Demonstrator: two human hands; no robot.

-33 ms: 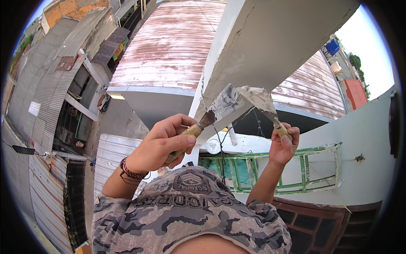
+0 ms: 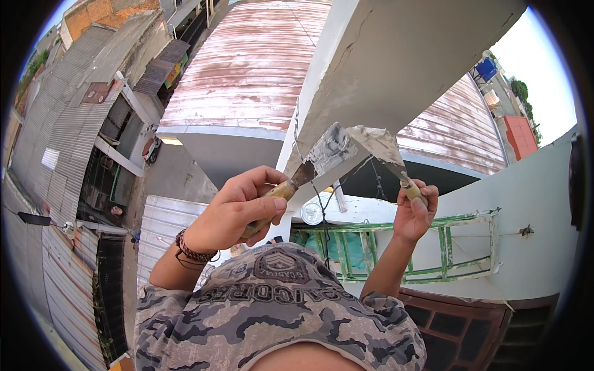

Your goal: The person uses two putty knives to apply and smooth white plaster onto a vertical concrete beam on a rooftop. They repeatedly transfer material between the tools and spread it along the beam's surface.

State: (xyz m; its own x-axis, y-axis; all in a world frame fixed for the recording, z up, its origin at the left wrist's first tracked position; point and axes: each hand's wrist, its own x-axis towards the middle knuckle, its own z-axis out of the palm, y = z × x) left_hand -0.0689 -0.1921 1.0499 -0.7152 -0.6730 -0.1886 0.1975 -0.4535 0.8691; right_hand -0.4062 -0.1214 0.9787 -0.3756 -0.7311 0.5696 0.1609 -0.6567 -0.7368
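Observation:
My left hand, with a braided bracelet at the wrist, is closed around the wooden handle of a putty knife. Wet grey-white putty coats that blade. In my right hand is a second putty knife, gripped by its short wooden handle. Its blade carries a thick layer of putty and leans in toward the first one. The two loaded blades come close together at their tops; whether they touch I cannot tell. Behind them rises a grey plastered column with a thin crack.
Dark wires hang below the blades. A green-and-white ladder lies beyond my right forearm, near a white wall. Next to the column spreads a rusty corrugated roof. Far below on the left runs a street.

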